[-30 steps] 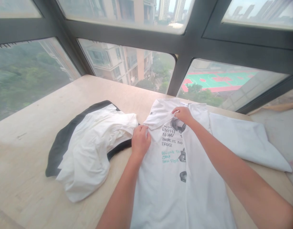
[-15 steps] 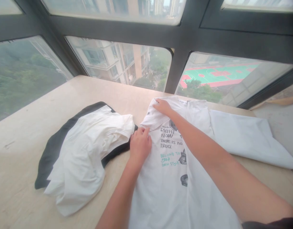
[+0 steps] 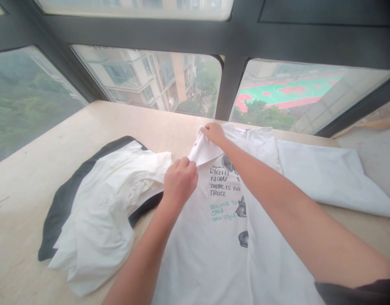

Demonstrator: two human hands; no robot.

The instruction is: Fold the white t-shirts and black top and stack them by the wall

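A white printed shirt lies spread out in front of me, with black and green lettering and dark drawings down its front. My left hand is closed on the lower corner of the shirt's collar flap, fingers curled over the cloth. Farther up, my right hand pinches the upper edge of the same flap. Between the two hands the cloth is stretched and lifted a little. My right forearm crosses over the shirt and hides part of the print.
To the left, a crumpled white garment lies on top of a black garment. White cloth extends to the right of the shirt. All lie on a pale ledge below dark-framed windows.
My left hand has closed on the collar flap's corner and raised it slightly; it lay flatter on the cloth before. My right hand keeps its pinch. The view has shifted slightly.
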